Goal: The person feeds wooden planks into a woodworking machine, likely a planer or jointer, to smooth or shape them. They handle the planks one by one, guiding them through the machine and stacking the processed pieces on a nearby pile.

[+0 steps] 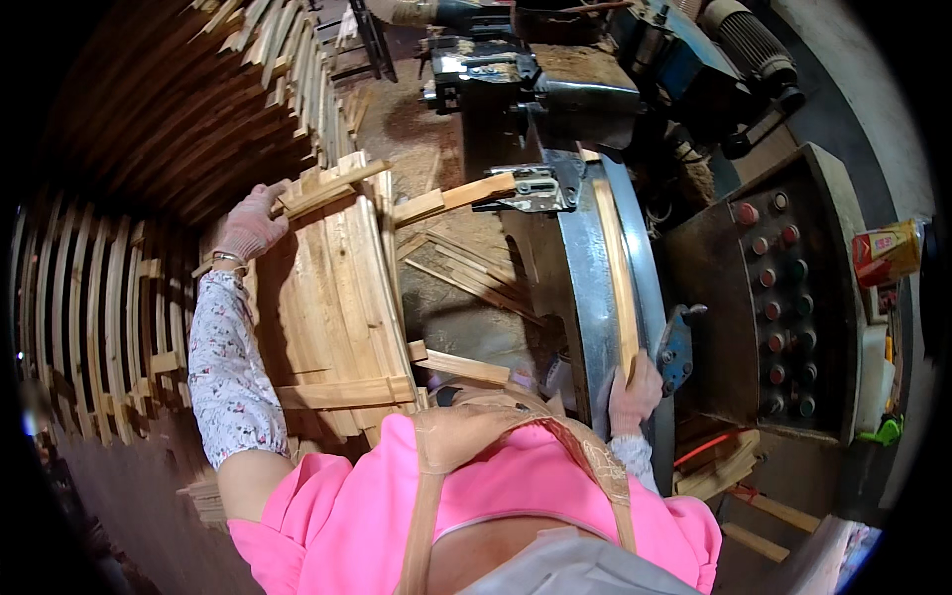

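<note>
My left hand (256,223), in a pale pink glove, is closed on the end of a wooden strip (332,188). That strip lies across the far end of a stack of light wooden boards (342,288). On my right, a long narrow wooden strip (613,253) rests lengthwise on the steel bed (587,288) of a machine. My right hand (635,390), gloved as well, grips its near end. Beyond it, the strip's far end reaches a metal guide (540,188) at the machine.
A control panel (783,297) with several red and green buttons stands at the right. Slatted wood stacks (99,307) rise at the left. Loose offcuts (471,268) lie on the dusty floor between stack and machine. A motor (749,45) sits at the far right.
</note>
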Demonstrator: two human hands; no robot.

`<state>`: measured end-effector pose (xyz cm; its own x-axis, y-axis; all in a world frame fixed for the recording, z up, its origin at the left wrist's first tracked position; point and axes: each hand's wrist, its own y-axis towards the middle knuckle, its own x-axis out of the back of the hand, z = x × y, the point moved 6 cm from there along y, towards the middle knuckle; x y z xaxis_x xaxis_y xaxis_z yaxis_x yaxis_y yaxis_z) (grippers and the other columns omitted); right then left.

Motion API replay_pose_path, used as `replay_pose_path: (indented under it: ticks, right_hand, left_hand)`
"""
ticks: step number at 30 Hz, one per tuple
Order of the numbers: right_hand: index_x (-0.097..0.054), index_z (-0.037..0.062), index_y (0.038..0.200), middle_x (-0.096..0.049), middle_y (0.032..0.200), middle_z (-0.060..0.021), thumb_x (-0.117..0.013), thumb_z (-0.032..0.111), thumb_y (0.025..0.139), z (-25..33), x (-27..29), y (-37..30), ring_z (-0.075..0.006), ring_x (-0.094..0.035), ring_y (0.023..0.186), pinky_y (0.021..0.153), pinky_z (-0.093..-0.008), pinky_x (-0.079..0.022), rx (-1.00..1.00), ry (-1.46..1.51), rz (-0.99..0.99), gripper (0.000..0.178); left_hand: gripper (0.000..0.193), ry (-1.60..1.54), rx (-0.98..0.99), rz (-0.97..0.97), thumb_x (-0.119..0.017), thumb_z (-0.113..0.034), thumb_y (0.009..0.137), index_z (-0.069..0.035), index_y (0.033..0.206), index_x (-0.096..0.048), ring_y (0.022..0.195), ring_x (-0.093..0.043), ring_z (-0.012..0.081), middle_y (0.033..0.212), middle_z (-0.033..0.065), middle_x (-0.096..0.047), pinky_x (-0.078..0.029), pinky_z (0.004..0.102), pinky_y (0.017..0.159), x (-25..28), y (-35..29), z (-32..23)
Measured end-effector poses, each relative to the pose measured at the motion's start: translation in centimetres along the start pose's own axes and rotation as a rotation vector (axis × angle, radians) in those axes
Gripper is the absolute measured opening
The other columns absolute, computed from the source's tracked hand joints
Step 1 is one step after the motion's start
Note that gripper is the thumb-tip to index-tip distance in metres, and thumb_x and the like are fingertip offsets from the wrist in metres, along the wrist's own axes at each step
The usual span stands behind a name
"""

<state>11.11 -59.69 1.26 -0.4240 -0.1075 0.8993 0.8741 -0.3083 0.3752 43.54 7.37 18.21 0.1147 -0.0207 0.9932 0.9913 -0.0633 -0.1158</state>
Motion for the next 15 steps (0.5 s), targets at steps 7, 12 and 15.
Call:
replay_pose_path:
  ticks: [7, 12, 15]
  right_hand:
    - [-0.07, 0.0158, 0.133, -0.075, 0.123, -0.0085, -0.072, 0.031, 0.092, 3.3, -8.7, 14.8, -0.0346, -0.068, 0.11, 0.096, -0.0489, -0.054, 0.108, -0.029, 0.068, 0.044]
    - [-0.07, 0.0187, 0.135, -0.075, 0.123, -0.0086, -0.073, 0.034, 0.09, 7.0, -11.1, 21.6, -0.0355, -0.066, 0.115, 0.098, -0.0494, -0.053, 0.073, -0.018, 0.136, 0.048]
    - [-0.072, 0.0167, 0.133, -0.075, 0.121, -0.0151, -0.074, 0.035, 0.091, 12.0, -10.5, 23.4, -0.0381, -0.069, 0.11, 0.099, -0.0498, -0.054, -0.055, 0.157, 0.244, 0.046]
  left_hand:
    - [0.08, 0.018, -0.084, -0.033, -0.078, -0.02, 0.078, -0.012, 0.153, -0.052, 0.131, -0.063, 0.039, 0.138, 0.0191, -0.068, -0.049, 0.0439, 0.114, -2.1, -1.0, -1.3]
    - [0.083, -0.019, 0.069, 0.008, -0.08, -0.021, 0.077, -0.011, 0.153, -0.049, 0.127, -0.065, 0.0405, 0.13, 0.0231, -0.07, -0.053, 0.0454, 0.11, -1.7, -1.6, -2.4]
    - [0.083, -0.12, 0.067, -0.037, -0.08, -0.034, 0.079, -0.005, 0.15, -0.049, 0.113, -0.072, 0.0372, 0.121, 0.0237, -0.072, -0.059, 0.0458, 0.098, 2.0, -1.4, -5.0]
